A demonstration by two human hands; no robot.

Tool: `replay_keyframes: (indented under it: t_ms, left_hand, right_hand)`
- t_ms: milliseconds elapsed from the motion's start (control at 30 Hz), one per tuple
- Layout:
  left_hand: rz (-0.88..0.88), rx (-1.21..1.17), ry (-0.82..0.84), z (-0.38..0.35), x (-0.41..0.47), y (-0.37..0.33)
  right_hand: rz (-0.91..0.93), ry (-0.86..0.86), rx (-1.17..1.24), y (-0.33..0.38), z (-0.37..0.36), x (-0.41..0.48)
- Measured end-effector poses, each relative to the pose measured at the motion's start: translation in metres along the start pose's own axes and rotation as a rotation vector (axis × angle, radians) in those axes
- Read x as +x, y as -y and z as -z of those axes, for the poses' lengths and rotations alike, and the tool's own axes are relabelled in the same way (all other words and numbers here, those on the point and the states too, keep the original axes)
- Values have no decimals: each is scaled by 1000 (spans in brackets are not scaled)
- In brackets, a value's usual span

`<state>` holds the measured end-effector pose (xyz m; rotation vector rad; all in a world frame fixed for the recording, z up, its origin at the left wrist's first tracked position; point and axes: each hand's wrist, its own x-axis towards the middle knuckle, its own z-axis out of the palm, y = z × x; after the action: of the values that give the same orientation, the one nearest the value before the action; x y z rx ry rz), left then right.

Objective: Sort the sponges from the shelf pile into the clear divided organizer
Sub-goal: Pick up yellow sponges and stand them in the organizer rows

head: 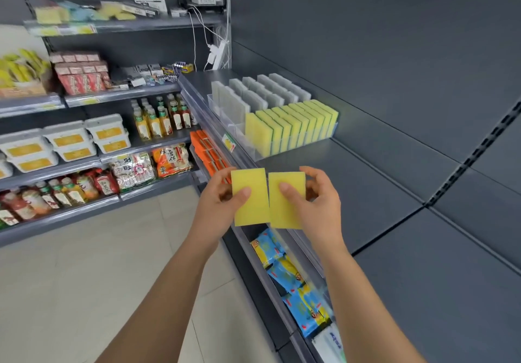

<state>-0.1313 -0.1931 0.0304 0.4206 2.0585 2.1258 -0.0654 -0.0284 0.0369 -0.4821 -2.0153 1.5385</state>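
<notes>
Grey retail shelving fills the view; bottles (158, 117) and packaged goods stand on the stocked racks at the far left.

**Step in hand:** transfer of two sponges toward the organizer; both are held in the air, in front of and below the grey shelf (366, 182), well apart from the organizer.

1. Left hand (222, 202): pinches the left sponge (249, 196); the thumb presses on the front face and the fingers curl behind the left edge.
2. Right sponge (286, 202): held upright just beside the left one, long edges nearly touching.
3. Right hand (321, 202): pinches the right sponge in the same way, thumb on the front and fingers curled behind.

**Appearance:** each sponge is a flat yellow rectangle; no scouring layer shows on the faces turned to the camera.

**Destination:** the clear divided organizer (229, 126) stands on the shelf; grey sponges (262, 95) fill the rear compartments and a yellow-green row (293, 124) stands on edge in the front one.

**Next move (judgement):** raise both sponges, turn them edge-on, and slot them at the near end of the yellow row; the task looks far along.
</notes>
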Motion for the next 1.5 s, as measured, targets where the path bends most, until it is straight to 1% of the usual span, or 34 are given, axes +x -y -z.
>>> replay_keyframes:
  t_ms: [167, 300, 600, 667, 767, 967, 1167, 1367, 1500]
  left_hand:
    - [-5, 3, 14, 21, 56, 3]
    - [-6, 26, 61, 43, 108, 10]
    - [-14, 95, 225, 89, 218, 20]
    - [-11, 100, 264, 95, 235, 23]
    - [10, 91, 307, 99, 255, 27]
    - [6, 65, 336, 95, 287, 34]
    - [-13, 70, 326, 88, 308, 35]
    - [-27, 74, 344, 80, 317, 36]
    - [-38, 89, 349, 74, 321, 37]
  right_hand:
    - [0, -8, -46, 2, -33, 41]
    - [0, -41, -76, 2, -65, 71]
    - [-23, -294, -155, 7, -135, 134]
    - [-17, -350, -193, 8, -144, 146]
    - [1, -388, -279, 6, -152, 161]
    - [7, -392, -439, -9, -160, 187]
    - [-23, -389, -527, -25, -165, 196]
    - [52, -409, -677, -31, -166, 199]
    - [131, -340, -799, -35, -168, 196]
